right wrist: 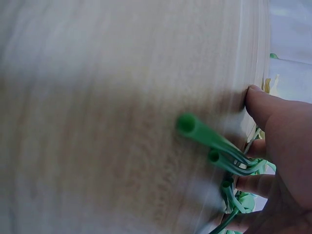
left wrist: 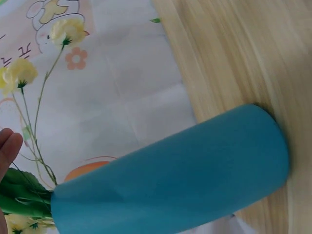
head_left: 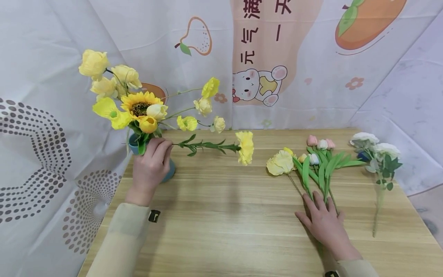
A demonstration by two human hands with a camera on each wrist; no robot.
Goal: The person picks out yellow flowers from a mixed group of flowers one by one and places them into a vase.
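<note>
My left hand is at the mouth of a blue vase, its fingers curled and pinching the stem of a yellow carnation that points sideways to the right. In the vase stand a sunflower, pale yellow roses and several other yellow blooms; the hand covers part of the rim. On the table to the right, my right hand rests with spread fingers over the stems of tulips. Green stem ends stick out beneath that palm in the right wrist view.
A pale yellow flower lies left of the tulips. White roses with a long stem lie near the right side of the wooden table. A printed cloth hangs behind the table.
</note>
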